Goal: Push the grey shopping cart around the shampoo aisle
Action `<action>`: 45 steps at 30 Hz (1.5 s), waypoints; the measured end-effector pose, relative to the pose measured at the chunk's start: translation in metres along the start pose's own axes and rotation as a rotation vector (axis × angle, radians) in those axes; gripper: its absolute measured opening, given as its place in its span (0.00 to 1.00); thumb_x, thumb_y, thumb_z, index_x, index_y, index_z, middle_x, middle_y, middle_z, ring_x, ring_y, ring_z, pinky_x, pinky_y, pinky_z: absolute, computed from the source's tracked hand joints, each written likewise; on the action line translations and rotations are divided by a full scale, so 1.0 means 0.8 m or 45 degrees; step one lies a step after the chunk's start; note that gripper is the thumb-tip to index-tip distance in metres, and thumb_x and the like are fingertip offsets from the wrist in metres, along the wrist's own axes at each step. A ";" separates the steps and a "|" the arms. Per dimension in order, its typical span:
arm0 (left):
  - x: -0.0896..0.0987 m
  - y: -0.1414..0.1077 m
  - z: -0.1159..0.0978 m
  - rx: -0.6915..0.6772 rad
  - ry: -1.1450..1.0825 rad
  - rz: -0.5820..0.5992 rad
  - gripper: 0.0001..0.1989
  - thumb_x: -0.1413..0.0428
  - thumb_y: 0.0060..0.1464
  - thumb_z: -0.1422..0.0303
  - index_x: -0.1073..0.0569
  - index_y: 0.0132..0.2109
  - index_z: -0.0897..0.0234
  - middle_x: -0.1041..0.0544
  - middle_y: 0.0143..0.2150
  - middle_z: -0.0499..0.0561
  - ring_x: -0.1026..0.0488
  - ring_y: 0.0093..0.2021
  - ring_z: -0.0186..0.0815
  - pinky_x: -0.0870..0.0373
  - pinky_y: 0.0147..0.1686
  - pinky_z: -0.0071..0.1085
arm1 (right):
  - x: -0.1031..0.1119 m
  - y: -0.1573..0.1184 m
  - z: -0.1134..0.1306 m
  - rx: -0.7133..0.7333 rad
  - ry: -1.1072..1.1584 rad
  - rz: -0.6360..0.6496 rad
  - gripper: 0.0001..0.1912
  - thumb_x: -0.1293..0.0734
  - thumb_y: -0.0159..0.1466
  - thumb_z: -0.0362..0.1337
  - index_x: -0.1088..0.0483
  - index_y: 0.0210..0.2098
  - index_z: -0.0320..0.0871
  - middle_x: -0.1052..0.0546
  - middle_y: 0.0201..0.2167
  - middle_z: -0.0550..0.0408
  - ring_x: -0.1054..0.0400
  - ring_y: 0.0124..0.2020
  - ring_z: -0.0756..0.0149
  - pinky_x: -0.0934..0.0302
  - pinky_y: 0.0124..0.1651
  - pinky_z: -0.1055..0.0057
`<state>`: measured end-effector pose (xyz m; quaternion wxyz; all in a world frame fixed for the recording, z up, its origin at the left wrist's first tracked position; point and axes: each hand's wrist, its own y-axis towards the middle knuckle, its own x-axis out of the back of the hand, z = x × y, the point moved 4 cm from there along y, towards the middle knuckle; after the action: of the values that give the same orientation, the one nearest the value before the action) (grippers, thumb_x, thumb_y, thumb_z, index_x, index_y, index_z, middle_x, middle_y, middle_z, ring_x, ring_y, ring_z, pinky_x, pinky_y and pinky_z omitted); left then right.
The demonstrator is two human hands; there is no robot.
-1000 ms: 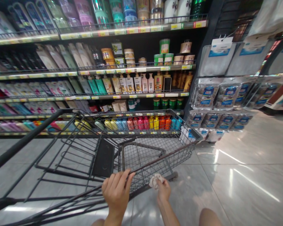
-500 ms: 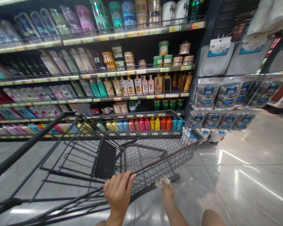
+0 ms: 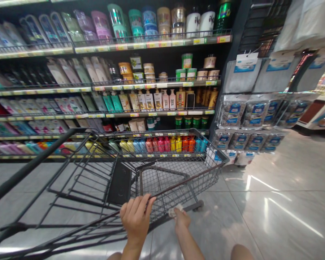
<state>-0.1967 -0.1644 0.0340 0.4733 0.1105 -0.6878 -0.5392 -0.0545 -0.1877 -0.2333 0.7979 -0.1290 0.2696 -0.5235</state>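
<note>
A dark wire shopping cart (image 3: 168,191) stands across the view, its basket bare inside. My left hand (image 3: 137,215) is wrapped round the cart's near top rail, fingers curled over it. Lower and to the right, my right hand (image 3: 182,218) pinches a crumpled whitish cloth (image 3: 176,210) against the lower side of the cart, by the bottom frame rail. The cart's black seat panel (image 3: 120,184) lies behind my left hand, and the thick handle bar (image 3: 29,166) runs off to the left.
Store shelves (image 3: 151,85) full of bottles and jars rise behind the cart. Silvery hanging packs (image 3: 231,112) are at the right. A caster wheel (image 3: 199,206) rests on the shiny tiled floor (image 3: 260,213). My knees show at the bottom.
My right hand has moved left with the cloth along the lower side of the cart. My left hand keeps its hold on the rail. The view has turned slightly right.
</note>
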 end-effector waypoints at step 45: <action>-0.001 -0.001 -0.001 0.062 -0.110 -0.098 0.09 0.48 0.60 0.66 0.25 0.37 0.63 0.25 0.26 0.47 0.33 0.28 0.35 0.44 0.34 0.34 | -0.084 -0.154 0.165 -0.315 0.456 0.420 0.15 0.24 0.35 0.35 0.30 0.21 0.40 0.24 0.19 0.56 0.31 0.21 0.68 0.38 0.23 0.73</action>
<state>-0.1958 -0.1647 0.0330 0.4191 0.1250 -0.7157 -0.5444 -0.0946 -0.1887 -0.0451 0.7902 -0.0852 0.4856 -0.3640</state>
